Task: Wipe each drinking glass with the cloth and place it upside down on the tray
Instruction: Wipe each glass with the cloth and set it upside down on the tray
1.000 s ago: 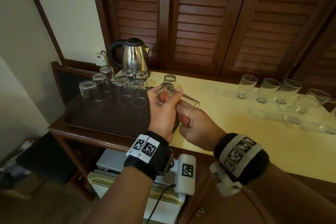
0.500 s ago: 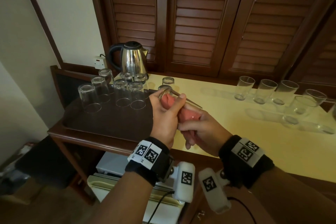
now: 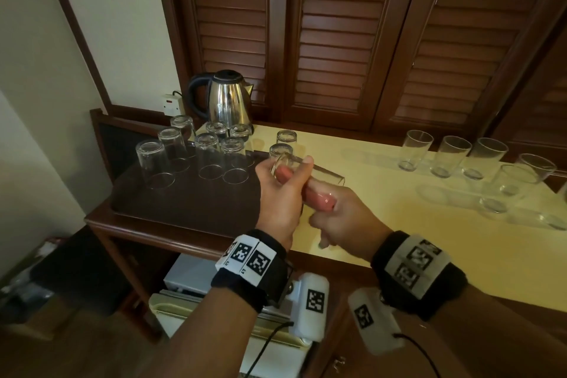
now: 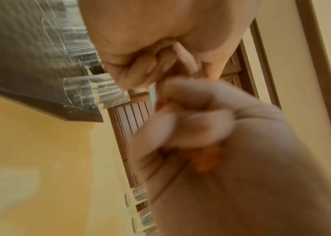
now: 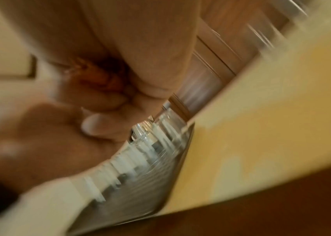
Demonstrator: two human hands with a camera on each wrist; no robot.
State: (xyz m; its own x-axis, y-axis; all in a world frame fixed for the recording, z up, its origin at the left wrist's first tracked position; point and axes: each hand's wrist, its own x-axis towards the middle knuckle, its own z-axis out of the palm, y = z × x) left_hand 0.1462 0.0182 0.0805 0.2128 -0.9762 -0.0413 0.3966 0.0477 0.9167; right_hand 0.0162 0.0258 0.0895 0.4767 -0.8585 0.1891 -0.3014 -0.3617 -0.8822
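Note:
My left hand (image 3: 283,190) grips a clear drinking glass (image 3: 325,176) that lies on its side above the right end of the dark brown tray (image 3: 184,205). The glass's mouth points right. My right hand (image 3: 340,218) holds a pink cloth (image 3: 319,200) pushed into the glass. Both wrist views are blurred: the left hand (image 4: 146,67) curls round the glass, and the right hand (image 5: 120,89) closes on the orange-pink cloth (image 5: 97,78). Several glasses (image 3: 208,153) stand upside down on the tray.
Several upright glasses (image 3: 451,155) stand in a row on the yellow countertop (image 3: 383,193) at the right. A steel kettle (image 3: 227,101) stands behind the tray. Two upside-down glasses (image 3: 285,139) sit at the tray's right end. Louvred wooden doors (image 3: 337,40) close off the back.
The pink cloth, hidden a second ago, came into view inside the glass. My right hand has turned at the wrist with the cloth while the left hand kept hold of the glass.

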